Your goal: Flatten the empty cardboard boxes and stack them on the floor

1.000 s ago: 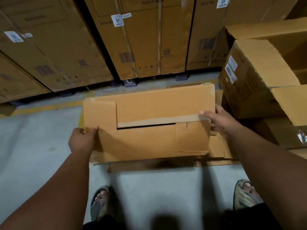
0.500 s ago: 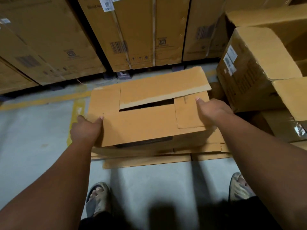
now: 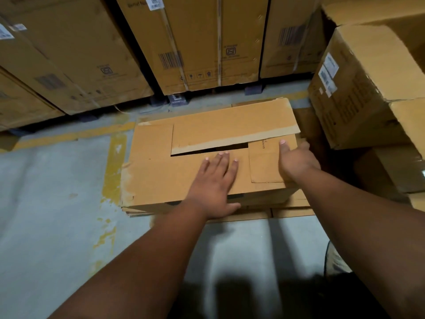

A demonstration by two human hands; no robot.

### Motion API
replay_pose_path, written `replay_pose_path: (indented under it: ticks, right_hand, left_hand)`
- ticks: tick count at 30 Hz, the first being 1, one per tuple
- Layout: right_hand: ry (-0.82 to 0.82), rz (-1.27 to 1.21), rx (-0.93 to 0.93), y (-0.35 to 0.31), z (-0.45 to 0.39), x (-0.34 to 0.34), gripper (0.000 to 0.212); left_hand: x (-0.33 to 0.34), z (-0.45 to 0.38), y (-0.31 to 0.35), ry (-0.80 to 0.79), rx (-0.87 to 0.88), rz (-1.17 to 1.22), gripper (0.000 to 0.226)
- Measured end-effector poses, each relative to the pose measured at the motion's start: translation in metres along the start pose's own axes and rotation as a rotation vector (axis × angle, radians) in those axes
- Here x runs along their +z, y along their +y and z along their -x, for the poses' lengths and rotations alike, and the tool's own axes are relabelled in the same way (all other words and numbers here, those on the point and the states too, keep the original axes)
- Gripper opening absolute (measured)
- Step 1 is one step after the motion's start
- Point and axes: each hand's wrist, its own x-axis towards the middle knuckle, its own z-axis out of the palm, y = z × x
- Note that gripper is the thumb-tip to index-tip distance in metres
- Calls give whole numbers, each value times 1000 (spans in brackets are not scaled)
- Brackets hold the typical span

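Two hands on flattened box (image 3: 161, 171) | left hand (image 3: 213, 183) flat, fingers straight, pressing centre | right hand (image 3: 296, 160) at 3 o'clock edge, fingers extended, touching | box atop cardboard stack (image 3: 292, 211) on floor (image 3: 50, 203), 12 o'clock of feet

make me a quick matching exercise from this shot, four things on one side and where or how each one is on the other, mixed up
Things:
1. left hand
2. right hand
3. flattened box
4. yellow floor line

States:
A. lies on top of a pile of flat cardboard
B. painted on the grey floor, left of the pile
C. palm down, fingers straight, in the middle of the flattened box
D. on the right end of the flattened box

Pairs: 1-C, 2-D, 3-A, 4-B
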Motion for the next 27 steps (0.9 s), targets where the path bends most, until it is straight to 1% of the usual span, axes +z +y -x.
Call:
replay_pose_path:
  ticks: [2,3,4,5,6,7,8,9,10,11,12,13,14,15,16,17,19,20,21,23,25,27]
  right_hand:
    - [-25,-54,-10,-1,1,0,74]
    - [-16,-51,-42,-2,0,0,75]
    - [19,-8,-111,-1,-1,-1,75]
    - [74,74,-225,-2,0,-2,76]
    - [144,170,-378,-4,3,-5,74]
    - [214,250,-568,-8,8,-8,70]
    - [248,309,-783,-16,14,-12,66]
    - [213,379,-1002,-28,21,-15,64]
    - [104,500,-1200,-40,27,-14,63]
    - [-56,706,-1360,-53,32,-10,63]
    - [-211,985,-1454,-63,36,-4,62]
    - [-320,1282,-1466,-72,40,1,63]
    - [-376,1541,-1402,-80,41,4,65]
    - [-387,1726,-1314,-88,42,4,67]
    - [-367,1850,-1264,-94,43,-1,67]
    - [-327,1913,-1273,-100,47,-6,67]
    - [-170,1945,-1421,-105,51,-17,59]
    - [-83,1945,-1486,-104,52,-23,52]
    - [-36,1937,-1521,-102,54,-30,45]
    - [-23,1904,-1532,-97,55,-47,37]
    - [-15,1851,-1505,-94,55,-72,26]
    - [-48,1770,-1493,-87,54,-101,14]
  left_hand:
    - [8,-15,17,-85,-88,12,122]
    - [14,-19,19,-117,-123,21,118]
    - [20,-22,18,-139,-138,33,113]
    - [23,-24,16,-155,-134,47,109]
    - [24,-26,13,-175,-116,62,106]
    - [22,-28,10,-198,-92,74,104]
    - [19,-33,5,-213,-67,87,103]
    - [16,-37,1,-217,-46,95,102]
    - [14,-40,-3,-218,-34,102,101]
    - [12,-43,-8,-230,-31,107,98]
    - [11,-44,-11,-266,-26,115,97]
    - [11,-45,-12,-321,-24,122,100]
    - [11,-46,-14,-381,-30,121,106]
    - [10,-46,-16,-424,-39,109,112]
    - [9,-47,-18,-444,-47,94,116]
    - [6,-47,-20,-440,-56,80,119]
    - [0,-45,-21,-374,-93,31,124]
    - [-3,-46,-20,-339,-108,-3,127]
    - [-6,-45,-18,-323,-115,-25,129]
    - [-7,-44,-16,-304,-120,-40,131]
    - [-9,-43,-14,-265,-128,-49,131]
    - [-13,-42,-15,-231,-125,-59,132]
